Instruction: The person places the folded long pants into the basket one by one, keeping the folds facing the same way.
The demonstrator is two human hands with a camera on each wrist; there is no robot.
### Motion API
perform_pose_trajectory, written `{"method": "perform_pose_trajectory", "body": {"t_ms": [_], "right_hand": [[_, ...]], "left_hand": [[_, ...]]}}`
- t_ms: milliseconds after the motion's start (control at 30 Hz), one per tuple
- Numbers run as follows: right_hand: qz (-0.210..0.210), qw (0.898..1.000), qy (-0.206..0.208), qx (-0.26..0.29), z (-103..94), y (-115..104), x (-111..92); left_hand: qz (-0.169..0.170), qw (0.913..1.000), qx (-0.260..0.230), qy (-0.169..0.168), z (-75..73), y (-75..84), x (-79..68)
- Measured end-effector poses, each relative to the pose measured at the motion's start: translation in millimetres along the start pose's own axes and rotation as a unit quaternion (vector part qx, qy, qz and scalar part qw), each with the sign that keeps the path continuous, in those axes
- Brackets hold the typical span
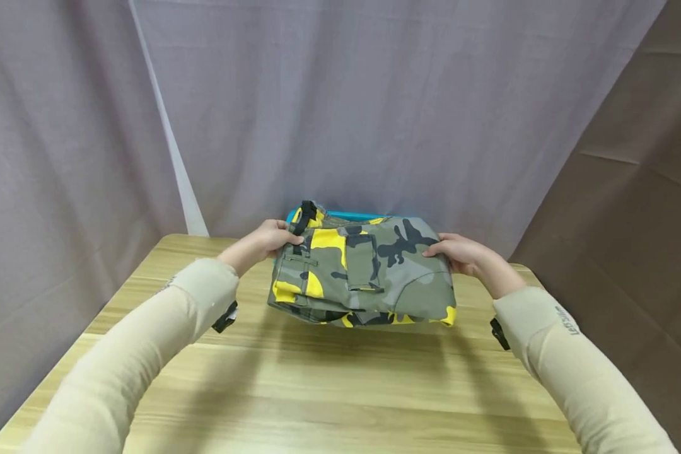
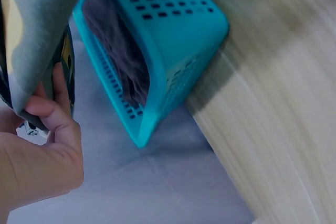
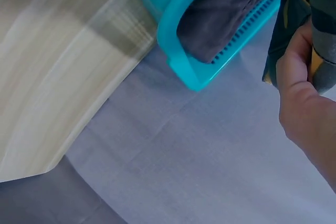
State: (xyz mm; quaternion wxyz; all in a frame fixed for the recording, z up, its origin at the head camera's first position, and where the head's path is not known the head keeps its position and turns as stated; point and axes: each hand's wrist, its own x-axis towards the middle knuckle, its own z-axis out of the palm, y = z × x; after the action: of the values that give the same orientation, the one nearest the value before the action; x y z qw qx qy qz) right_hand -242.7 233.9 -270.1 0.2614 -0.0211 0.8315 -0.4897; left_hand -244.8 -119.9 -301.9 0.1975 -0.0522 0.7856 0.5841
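Folded camouflage pants (image 1: 369, 265) in grey, green, black and yellow are held up between both hands, in front of a turquoise basket. My left hand (image 1: 269, 238) grips their left end by the waistband, thumb on top. The right end is pinched by my right hand (image 1: 459, 253). In the left wrist view, the fingers of the left hand (image 2: 47, 135) curl round the cloth's edge. The right wrist view has the right hand (image 3: 302, 77) gripping a folded edge. Below the pants, the perforated basket (image 2: 186, 40) holds a dark folded cloth (image 2: 118, 45).
The basket stands at the far edge of a light wooden table (image 1: 340, 391). Grey curtains (image 1: 386, 107) hang right behind it, and a brown cloth wall (image 1: 630, 189) rises on the right. Shadows of the arms and pants fall across the tabletop.
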Motion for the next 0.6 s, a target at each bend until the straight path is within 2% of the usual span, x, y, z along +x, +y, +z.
{"method": "perform_pose_trajectory", "body": {"t_ms": [200, 267, 367, 433, 467, 600], "right_hand": [[0.008, 0.999, 0.032, -0.04, 4.8, 1, 17], [0.01, 0.998, 0.039, -0.051, 7.1, 2, 23], [0.003, 0.996, 0.051, -0.071, 12.5, 4, 29], [-0.011, 0.994, 0.062, -0.084, 17.6, 6, 35], [-0.018, 0.993, 0.072, -0.094, 20.3, 8, 38], [-0.047, 0.984, 0.122, -0.12, 27.2, 20, 52]], "left_hand": [[0.005, 0.9991, 0.023, 0.034, 2.0, -5.2, 16.5], [0.002, 0.9981, 0.037, 0.049, 4.5, -10.1, 22.2], [0.017, 0.9946, 0.068, 0.077, 7.2, -19.9, 33.6], [0.036, 0.9889, 0.099, 0.105, 7.7, -27.8, 43.7], [0.061, 0.9827, 0.118, 0.129, 7.4, -35.5, 54.7], [0.093, 0.9633, 0.165, 0.19, 13.3, -45.9, 66.0]]}}
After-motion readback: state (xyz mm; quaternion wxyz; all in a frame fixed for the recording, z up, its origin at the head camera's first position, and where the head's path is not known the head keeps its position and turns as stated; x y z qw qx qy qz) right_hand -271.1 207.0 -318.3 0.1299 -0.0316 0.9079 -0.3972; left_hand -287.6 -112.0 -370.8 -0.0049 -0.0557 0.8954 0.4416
